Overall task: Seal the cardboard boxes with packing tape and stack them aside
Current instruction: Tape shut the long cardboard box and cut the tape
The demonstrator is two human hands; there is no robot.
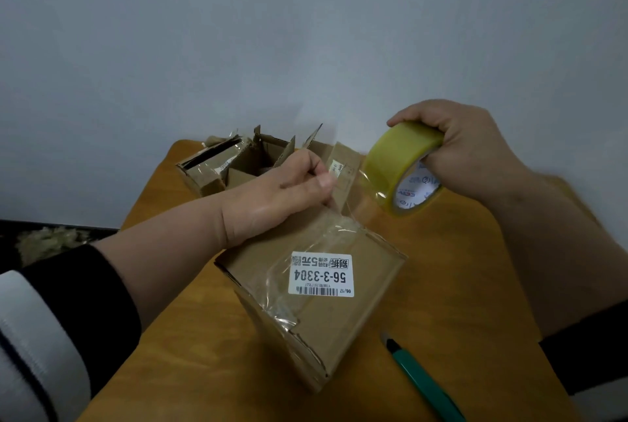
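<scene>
Item: cardboard box point(316, 302), labelled, on counter point(458, 268). Right hand point(472, 149), above the box's far edge, grips tape roll point(401, 166); left hand point(275, 197) apparently pinches the free tape end. Advice: keep strip taut, centre over seam, press flat.

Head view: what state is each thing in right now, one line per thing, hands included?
Labelled box: flaps closed, clear tape across the top.
Tape roll: lifted off the table, a strip drawn out toward the left hand.
Left hand: pinches the tape's free end.
Right hand: grips the roll.
Back boxes: flaps open.
Green utility knife: lies untouched on the table.
</scene>
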